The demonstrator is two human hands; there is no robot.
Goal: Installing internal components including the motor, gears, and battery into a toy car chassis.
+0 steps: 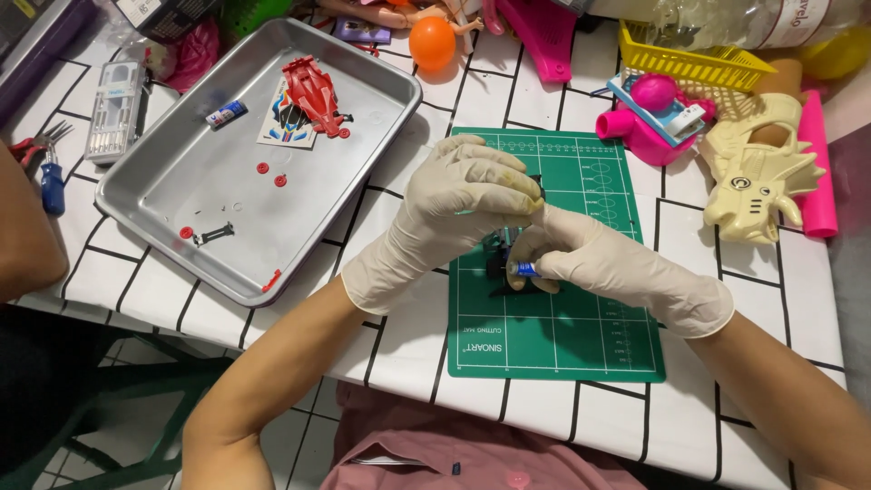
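Black toy-car chassis (501,259) is held over the green cutting mat (581,336), near its upper left part, and is mostly covered by the two gloved hands. The left hand (463,204) is curled over the chassis from above, its fingers closed down around the top of the part, with the forearm running back toward the lower left. The right hand (590,259) is brought in from the lower right, and a small blue-tipped piece (524,269) is pinched between its thumb and fingertips just beside the chassis. What exactly this piece is cannot be told, since only its end is seen. Little of the chassis is shown beyond dark edges between the gloves, and whether it rests on the mat or is lifted off it cannot be judged. To the left, a metal tray (181,181) is set on the white gridded tablecloth (726,399); a red car body (313,93), a sticker sheet (283,127), a small battery (226,113) and a few red wheels are laid in it. Pliers (36,145) are cut off at the left edge. A yellow basket (694,62) and pink toys are cropped along the top.
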